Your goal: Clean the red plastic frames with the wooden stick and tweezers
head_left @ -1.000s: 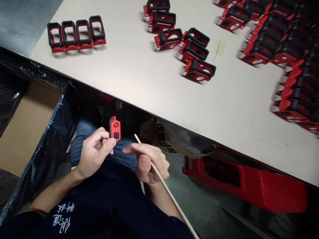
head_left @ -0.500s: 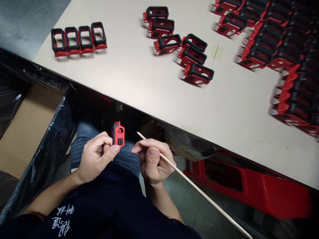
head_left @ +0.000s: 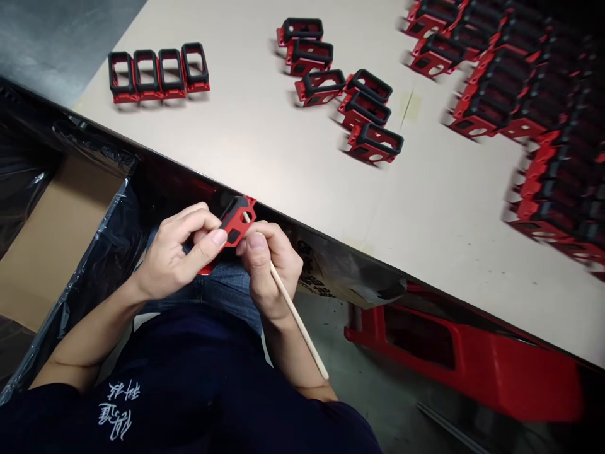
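Observation:
My left hand (head_left: 177, 255) grips a small red and black plastic frame (head_left: 236, 224), held tilted just below the table's near edge, above my lap. My right hand (head_left: 267, 265) is closed round a thin wooden stick (head_left: 295, 318). The stick's tip touches the frame near its top, and its long end runs down to the right past my wrist. The two hands meet at the frame.
A beige table (head_left: 283, 157) carries a row of finished red and black frames (head_left: 158, 72) at the far left, a loose cluster of frames (head_left: 352, 98) in the middle and several rows of frames (head_left: 534, 107) at the right. A plastic-lined cardboard box (head_left: 51, 233) stands at my left. A red stool (head_left: 467, 353) sits under the table.
Both hands rose toward the table edge and came together. The frame tilted over, and the stick's tip moved onto it.

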Action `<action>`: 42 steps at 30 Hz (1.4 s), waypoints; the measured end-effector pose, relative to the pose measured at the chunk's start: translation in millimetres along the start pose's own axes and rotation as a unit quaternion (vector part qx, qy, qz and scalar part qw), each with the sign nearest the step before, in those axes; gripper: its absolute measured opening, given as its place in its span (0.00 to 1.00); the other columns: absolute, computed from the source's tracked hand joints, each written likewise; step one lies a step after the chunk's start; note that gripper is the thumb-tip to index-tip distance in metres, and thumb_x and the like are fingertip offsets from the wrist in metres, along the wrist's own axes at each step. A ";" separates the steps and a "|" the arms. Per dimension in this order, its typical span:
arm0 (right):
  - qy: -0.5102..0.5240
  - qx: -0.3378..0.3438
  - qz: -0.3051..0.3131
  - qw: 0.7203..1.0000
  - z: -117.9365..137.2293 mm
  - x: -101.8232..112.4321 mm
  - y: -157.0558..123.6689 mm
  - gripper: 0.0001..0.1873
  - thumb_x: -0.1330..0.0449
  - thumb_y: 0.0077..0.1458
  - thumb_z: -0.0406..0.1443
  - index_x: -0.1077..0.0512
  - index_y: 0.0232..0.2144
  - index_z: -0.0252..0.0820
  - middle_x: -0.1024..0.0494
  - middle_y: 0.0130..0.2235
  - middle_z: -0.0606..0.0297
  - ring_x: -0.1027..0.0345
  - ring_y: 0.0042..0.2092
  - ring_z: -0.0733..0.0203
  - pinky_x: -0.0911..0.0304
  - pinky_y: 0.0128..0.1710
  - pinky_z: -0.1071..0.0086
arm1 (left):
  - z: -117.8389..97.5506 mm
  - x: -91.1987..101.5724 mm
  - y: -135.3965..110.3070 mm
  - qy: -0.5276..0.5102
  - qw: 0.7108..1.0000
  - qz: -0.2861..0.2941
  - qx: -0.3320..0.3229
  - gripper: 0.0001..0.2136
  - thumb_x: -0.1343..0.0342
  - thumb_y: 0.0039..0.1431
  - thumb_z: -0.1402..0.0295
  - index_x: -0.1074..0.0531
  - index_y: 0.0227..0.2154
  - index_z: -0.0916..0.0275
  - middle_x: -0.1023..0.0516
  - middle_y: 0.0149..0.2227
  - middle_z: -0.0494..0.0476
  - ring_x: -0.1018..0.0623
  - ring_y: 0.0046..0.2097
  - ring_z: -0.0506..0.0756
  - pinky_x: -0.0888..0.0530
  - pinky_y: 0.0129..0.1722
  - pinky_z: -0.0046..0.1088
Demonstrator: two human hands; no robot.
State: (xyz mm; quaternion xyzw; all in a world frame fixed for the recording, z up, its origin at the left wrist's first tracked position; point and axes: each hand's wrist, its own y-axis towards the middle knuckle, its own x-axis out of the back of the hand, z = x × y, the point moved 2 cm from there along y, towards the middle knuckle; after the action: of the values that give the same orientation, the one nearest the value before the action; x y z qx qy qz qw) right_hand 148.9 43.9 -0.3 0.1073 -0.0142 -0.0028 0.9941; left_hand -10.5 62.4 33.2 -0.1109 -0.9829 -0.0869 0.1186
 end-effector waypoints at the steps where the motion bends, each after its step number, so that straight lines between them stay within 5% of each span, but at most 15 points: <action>1: 0.006 -0.008 0.000 1.000 0.8 -1.1 1.7 0.13 0.43 0.71 0.42 0.27 0.34 0.44 0.28 0.29 0.68 0.33 0.29 0.64 0.34 0.31 0.68 | -1.2 1.3 2.6 0.005 1.000 0.004 -0.005 0.10 0.44 0.65 0.72 0.30 0.26 0.60 0.34 0.26 0.49 0.34 0.27 0.52 0.35 0.28 0.31; 18: 0.020 -0.047 -0.016 0.999 6.5 -4.7 4.3 0.12 0.40 0.66 0.40 0.29 0.30 0.43 0.31 0.23 0.72 0.41 0.22 0.69 0.42 0.22 0.73 | -4.0 -3.9 12.5 0.063 0.998 0.003 -0.032 0.17 0.42 0.65 0.71 0.40 0.21 0.59 0.42 0.24 0.46 0.40 0.25 0.49 0.41 0.26 0.28; 30: 0.056 -0.064 -0.027 0.996 1.2 -5.6 2.9 0.16 0.41 0.67 0.44 0.31 0.28 0.44 0.35 0.21 0.74 0.46 0.19 0.69 0.43 0.19 0.73 | -4.6 -2.4 13.0 0.038 0.996 0.078 -0.008 0.15 0.50 0.68 0.72 0.38 0.22 0.58 0.36 0.25 0.50 0.33 0.27 0.52 0.36 0.28 0.30; 42: 0.081 -0.068 -0.024 0.994 -1.3 -13.9 2.7 0.18 0.40 0.67 0.46 0.34 0.27 0.44 0.38 0.21 0.75 0.50 0.20 0.70 0.47 0.19 0.74 | -1.3 -9.1 15.0 0.033 0.999 -0.021 0.000 0.21 0.42 0.65 0.69 0.44 0.19 0.59 0.44 0.22 0.45 0.43 0.24 0.49 0.43 0.24 0.30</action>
State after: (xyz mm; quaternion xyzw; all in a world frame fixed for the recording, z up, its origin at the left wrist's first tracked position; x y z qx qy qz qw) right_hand 135.1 46.9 -1.4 0.0395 0.0688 -0.0191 0.9967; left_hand 2.0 74.7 34.4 -0.0876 -0.9805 -0.0934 0.1490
